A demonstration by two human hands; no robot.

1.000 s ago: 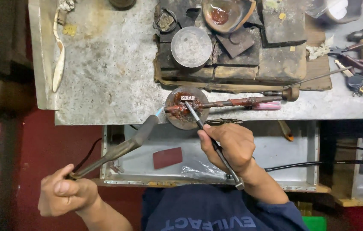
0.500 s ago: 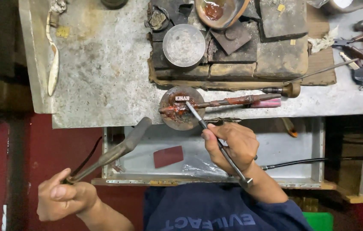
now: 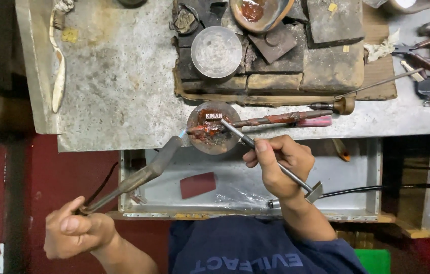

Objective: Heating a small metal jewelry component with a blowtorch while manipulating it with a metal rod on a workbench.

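A small round metal disc caked with red wax-like material (image 3: 213, 128) sits at the front edge of the grey, pitted workbench top (image 3: 123, 86), just above an open metal drawer (image 3: 372, 177). A long rod coated in the same red stuff (image 3: 276, 119) runs from the disc to the right along the bench edge. The right hand (image 3: 281, 165) is clamped on a slim pair of steel tweezers (image 3: 271, 157), whose tips touch the disc's red surface. The left hand (image 3: 75, 233), down near the drawer's front left corner, is closed around the rear of a long dark torch handpiece (image 3: 139, 177); its nozzle points up at the disc, and a small pale blue flame (image 3: 182, 133) meets the disc's left rim. The two hands are well apart.

Behind the disc lies a stack of charred soldering blocks (image 3: 296, 56) with a round shallow metal tin (image 3: 216, 52) on its left part and a bowl holding reddish residue (image 3: 258, 11) at the bench's back edge. Red-handled pliers (image 3: 428, 56) lie near the right edge, a pale curved tool (image 3: 59, 76) by the left edge. In the drawer lie a dark red rectangular pad (image 3: 198, 184) and a black hose (image 3: 377, 190).
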